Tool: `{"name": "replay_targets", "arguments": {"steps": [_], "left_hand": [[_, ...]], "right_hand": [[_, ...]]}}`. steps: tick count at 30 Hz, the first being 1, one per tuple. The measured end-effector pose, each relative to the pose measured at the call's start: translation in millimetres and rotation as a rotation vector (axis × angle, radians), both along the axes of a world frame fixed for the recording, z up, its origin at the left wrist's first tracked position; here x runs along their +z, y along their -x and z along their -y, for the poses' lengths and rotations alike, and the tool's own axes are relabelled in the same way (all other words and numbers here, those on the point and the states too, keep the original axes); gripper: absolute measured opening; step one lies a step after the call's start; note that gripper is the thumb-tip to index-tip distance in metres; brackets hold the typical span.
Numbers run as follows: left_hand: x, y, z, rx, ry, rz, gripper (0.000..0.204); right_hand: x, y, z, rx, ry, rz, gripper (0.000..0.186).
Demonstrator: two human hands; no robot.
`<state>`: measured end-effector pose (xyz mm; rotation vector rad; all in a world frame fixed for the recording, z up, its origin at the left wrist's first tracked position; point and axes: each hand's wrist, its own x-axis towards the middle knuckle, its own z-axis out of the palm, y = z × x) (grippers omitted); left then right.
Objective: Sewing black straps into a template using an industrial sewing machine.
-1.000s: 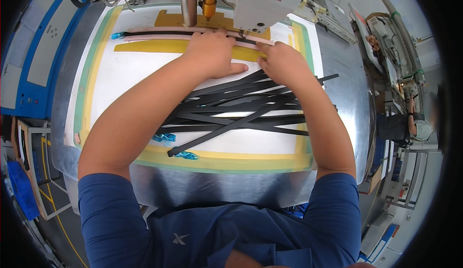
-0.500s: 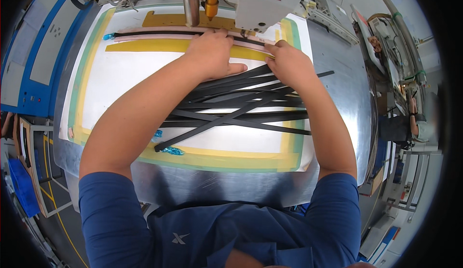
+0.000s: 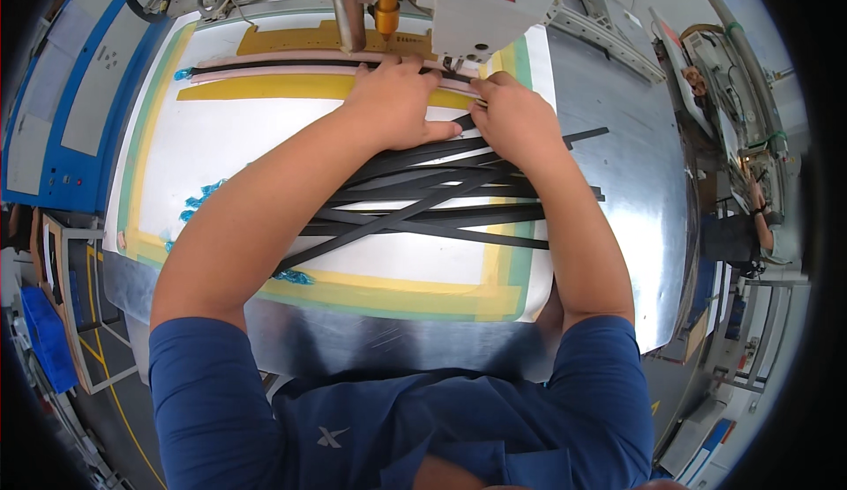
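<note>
My left hand (image 3: 396, 102) rests with spread fingertips on a long black strip (image 3: 273, 64) lying between pink strips (image 3: 273, 74), its thumb stretched out below. My right hand (image 3: 513, 115) has fingertips on the same strips near their right end, thumb apart from index finger. Mustard-yellow plates (image 3: 265, 89) lie on either side of these strips, and blue crinkled film (image 3: 183, 74) sits at the left end. Below my hands many loose black strips (image 3: 423, 212) lie crisscrossed over a white sheet (image 3: 221, 128) bordered with yellow and green tape, with more blue film (image 3: 291, 276) among them.
A grey machine head (image 3: 481, 0) with a gold nozzle (image 3: 386, 9) and metal tube hangs over the strips. The sheet sits on a steel table (image 3: 618, 225). A blue cabinet (image 3: 44, 164) stands left, a blue bin (image 3: 48, 336) below it. Another person (image 3: 734, 234) is at the far right.
The white sheet, with its strips and plates, has shifted left. My hands stay on the strip, the right one now a little further left than half a second ago.
</note>
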<state>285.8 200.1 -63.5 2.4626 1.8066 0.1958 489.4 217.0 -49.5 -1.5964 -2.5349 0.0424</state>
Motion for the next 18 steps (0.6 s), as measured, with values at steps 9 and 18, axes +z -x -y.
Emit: {"name": "replay_targets", "arguments": {"steps": [9, 18], "left_hand": [[-1.2, -8.0, 2.9, 0.036, -0.016, -0.005, 0.086], [11.8, -5.1, 2.6, 0.006, 0.078, 0.010, 0.083]], "right_hand": [[-13.2, 0.7, -0.6, 0.062, -0.044, -0.089, 0.028], [-12.0, 11.3, 2.4, 0.046, -0.064, -0.051, 0.031]]}}
